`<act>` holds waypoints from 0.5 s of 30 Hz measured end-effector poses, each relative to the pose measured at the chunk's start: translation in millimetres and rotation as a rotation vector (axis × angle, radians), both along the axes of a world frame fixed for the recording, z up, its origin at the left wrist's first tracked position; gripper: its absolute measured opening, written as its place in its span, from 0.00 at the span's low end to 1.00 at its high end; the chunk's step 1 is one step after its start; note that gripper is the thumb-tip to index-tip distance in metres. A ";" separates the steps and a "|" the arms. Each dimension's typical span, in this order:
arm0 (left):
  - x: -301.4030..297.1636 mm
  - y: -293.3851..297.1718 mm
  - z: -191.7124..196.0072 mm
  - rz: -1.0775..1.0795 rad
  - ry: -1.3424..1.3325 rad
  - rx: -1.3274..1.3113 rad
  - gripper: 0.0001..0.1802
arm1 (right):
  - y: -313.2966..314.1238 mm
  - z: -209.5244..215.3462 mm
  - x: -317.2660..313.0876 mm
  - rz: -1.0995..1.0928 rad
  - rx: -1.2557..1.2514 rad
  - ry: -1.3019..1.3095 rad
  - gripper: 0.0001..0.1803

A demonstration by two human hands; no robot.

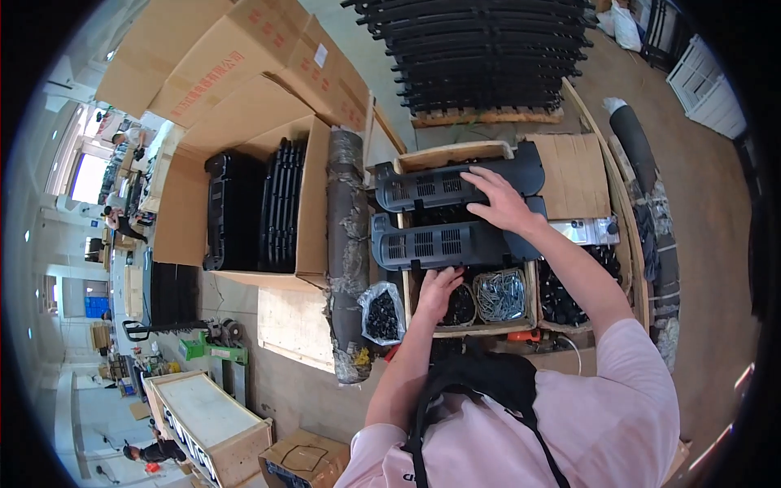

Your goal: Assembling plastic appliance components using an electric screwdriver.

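- Nearest to you hung the black strap (pixel 480 382) over your pink sleeve (pixel 618 407); both your forearms ran up from there to the bench.
- Your left hand (pixel 439 291) rested at the near edge of the lower dark grey vented plastic panel (pixel 443 241), fingers curled down toward the small wooden compartment of black parts (pixel 460 307); whether they pinched anything, you could not tell from this view.
- Just right of that hand sat the wooden compartment of silver screws (pixel 501 295), and left of it the clear bag of small black pieces (pixel 382 315).
- That lower panel lay flat across the wooden tray (pixel 455 153), long axis running left to right, its slotted grilles facing up and its rounded end toward your left.
- Your right hand (pixel 500 199) lay spread, palm down, on the upper dark grey vented plastic panel (pixel 455 183), pressing rather than gripping.
- That upper panel lay parallel to the first, same left-right axis, just beyond it.
- Both looked like thin moulded shells: probably light, fairly stiff along the length, likely to flex if twisted, smooth enough to slide. You would have done best taking one by its long edges or solid ends, clear of the grille slots.
- Farther left stood the wrapped dark roll (pixel 348 244), then the open cardboard carton of black panels (pixel 268 203).
- Farthest off was the stack of black bars on a pallet (pixel 480 49).
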State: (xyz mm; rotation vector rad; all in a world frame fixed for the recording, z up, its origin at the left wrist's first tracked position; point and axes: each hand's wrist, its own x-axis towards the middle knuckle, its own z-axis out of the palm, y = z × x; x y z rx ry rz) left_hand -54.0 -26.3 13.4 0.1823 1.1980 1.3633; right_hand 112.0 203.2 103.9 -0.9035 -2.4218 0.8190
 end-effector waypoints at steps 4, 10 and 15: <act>-10.1 -6.3 -49.4 -0.484 1.132 -0.165 0.24 | -67.4 30.7 56.9 -0.098 -0.183 0.242 0.28; 0.9 47.8 -91.1 -0.821 1.718 -0.056 0.34 | -186.6 33.9 128.4 -0.052 -0.410 0.112 0.14; 22.9 72.6 -73.1 -1.117 1.654 0.058 0.35 | -243.9 14.2 166.3 -0.180 -0.548 0.025 0.15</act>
